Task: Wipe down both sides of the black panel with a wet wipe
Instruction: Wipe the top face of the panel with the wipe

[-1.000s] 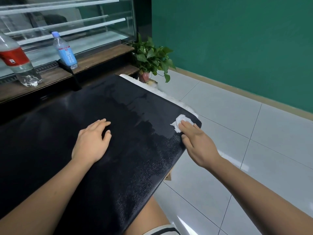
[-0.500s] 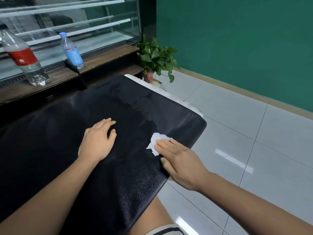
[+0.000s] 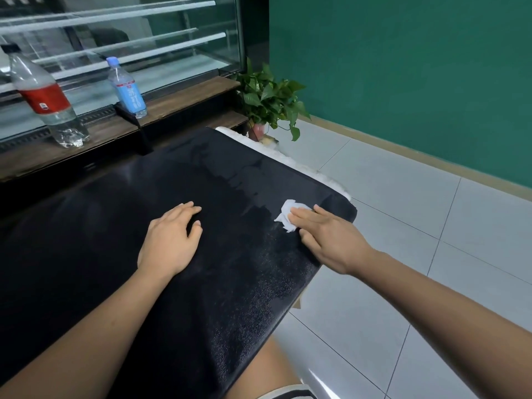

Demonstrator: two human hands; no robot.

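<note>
Head view, wet wipe (image 3: 287,215) near black panel (image 3: 115,254) edge

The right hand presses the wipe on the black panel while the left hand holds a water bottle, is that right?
No: in the head view the left hand rests flat on the black panel, holding nothing; the right hand presses the wipe.

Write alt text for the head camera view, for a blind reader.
A person's right hand presses a white wet wipe onto a black panel near its right edge, while the left hand rests flat on it. A potted plant stands beyond the panel's far corner.
</note>
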